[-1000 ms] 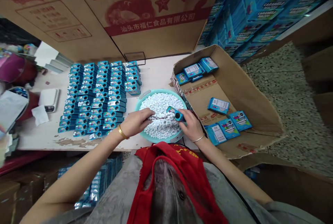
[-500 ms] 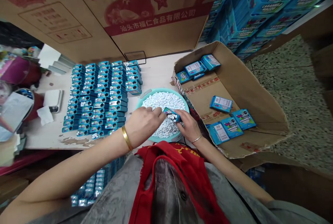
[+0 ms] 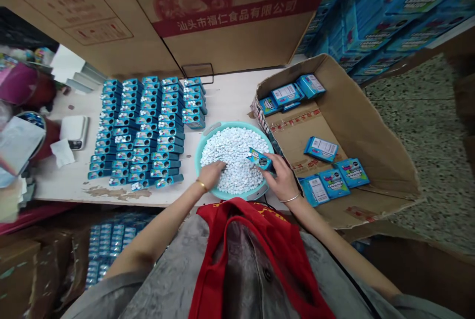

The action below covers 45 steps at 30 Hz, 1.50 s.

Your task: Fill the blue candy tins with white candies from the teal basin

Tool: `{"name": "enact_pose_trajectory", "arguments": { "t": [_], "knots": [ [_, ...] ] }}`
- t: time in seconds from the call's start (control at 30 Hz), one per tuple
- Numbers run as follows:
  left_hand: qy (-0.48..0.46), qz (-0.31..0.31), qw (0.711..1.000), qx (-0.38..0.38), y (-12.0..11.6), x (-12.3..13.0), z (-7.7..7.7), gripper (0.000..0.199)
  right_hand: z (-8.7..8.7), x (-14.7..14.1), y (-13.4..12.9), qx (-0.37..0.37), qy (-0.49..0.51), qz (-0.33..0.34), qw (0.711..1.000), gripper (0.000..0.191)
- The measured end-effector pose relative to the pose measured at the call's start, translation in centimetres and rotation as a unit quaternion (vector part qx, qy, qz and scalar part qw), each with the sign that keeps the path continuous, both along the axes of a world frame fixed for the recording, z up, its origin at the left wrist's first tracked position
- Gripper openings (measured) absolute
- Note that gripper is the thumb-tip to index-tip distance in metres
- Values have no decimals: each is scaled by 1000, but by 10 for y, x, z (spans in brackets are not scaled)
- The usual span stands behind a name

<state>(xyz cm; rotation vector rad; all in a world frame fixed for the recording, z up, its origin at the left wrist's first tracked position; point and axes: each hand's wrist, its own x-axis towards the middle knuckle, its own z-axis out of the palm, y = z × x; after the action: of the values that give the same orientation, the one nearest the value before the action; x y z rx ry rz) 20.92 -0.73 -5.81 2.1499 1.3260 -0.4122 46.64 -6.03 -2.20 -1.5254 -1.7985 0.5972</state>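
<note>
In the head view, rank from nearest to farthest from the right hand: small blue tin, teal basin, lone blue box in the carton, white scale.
1. Small blue tin: held in the fingers of the right hand, at its left.
2. Teal basin: directly left of and below that hand.
3. Blue box: up and right, inside the cardboard carton.
4. White scale: far left on the table.

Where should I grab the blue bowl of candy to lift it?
Grab the bowl by its two handles, the far one and the near one, coming from outside the rim. They stick out from the round rim, while the white candies heap up inside, so the handles give the cleanest hold.
</note>
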Motion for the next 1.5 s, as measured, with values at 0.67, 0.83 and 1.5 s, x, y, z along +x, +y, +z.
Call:
{"name": "enact_pose_trajectory", "arguments": {
  "t": [0.67, 0.83, 1.5],
  "knots": [
    [-155, -92, 982, 48, 25, -10, 128, 22, -1, -5, 0, 25, -66, 29, 997, 49],
    [5, -181, 978, 99, 28, 23, 178, 21, 1, -16, 0, 27, -57, 57, 996, 54],
    [109, -30, 992, 50, 4, -42, 60, 26, -7, -9, -4, -47, 128, 3, 991, 32]
  ]
}}
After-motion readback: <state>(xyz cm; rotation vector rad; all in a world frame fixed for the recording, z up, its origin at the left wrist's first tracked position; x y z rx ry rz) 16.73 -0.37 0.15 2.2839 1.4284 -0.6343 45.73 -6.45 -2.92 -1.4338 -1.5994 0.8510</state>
